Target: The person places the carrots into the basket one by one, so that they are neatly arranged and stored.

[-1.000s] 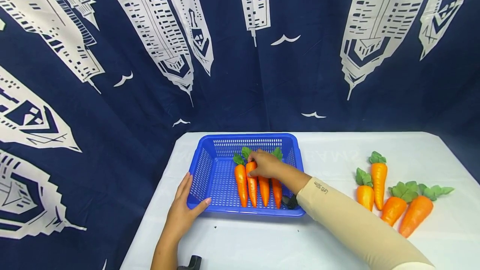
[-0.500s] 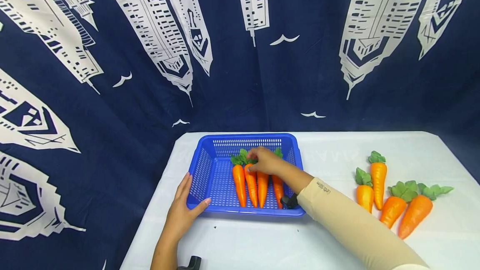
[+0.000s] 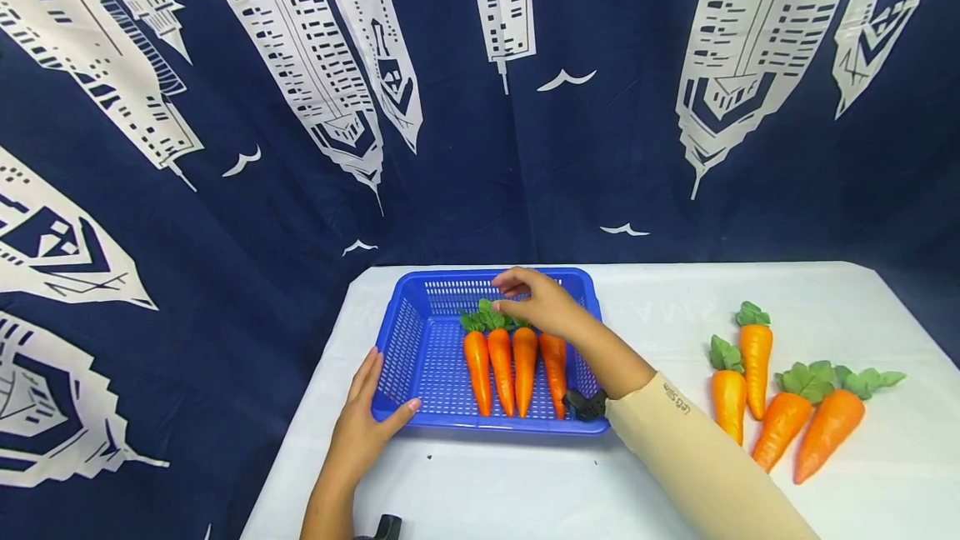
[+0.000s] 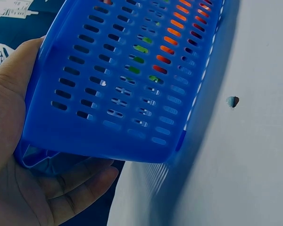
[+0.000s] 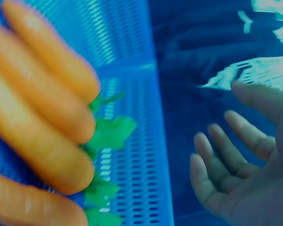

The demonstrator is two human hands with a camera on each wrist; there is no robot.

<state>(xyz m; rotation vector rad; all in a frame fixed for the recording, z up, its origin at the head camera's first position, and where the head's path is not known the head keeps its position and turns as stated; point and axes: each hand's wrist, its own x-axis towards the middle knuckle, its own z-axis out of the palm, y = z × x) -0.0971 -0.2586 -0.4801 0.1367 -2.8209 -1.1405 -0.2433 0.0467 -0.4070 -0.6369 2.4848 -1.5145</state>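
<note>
Several orange carrots (image 3: 501,373) with green leafy tops lie side by side in a blue perforated basket (image 3: 480,422), tips toward its front. At the basket's front left corner, my left hand (image 3: 363,419) touches the rim with fingers and thumb spread. The left wrist view shows that hand (image 4: 19,141) around the corner of the basket (image 4: 94,141). My right hand (image 3: 542,302) is above the leafy tops near the basket's back, fingers loosely bent and holding nothing. In the right wrist view the same hand (image 5: 240,165) is apart from the blurred carrots (image 5: 47,117).
More carrots (image 3: 756,365) lie on the white table (image 3: 525,490) to the right of the basket, partly near the right sleeve (image 3: 697,457). A navy curtain (image 3: 465,190) with white building prints hangs behind the table.
My right hand has let go of a carrot in the basket and lifted up and back. The carrots there have shifted slightly. My left hand stays at the corner.
</note>
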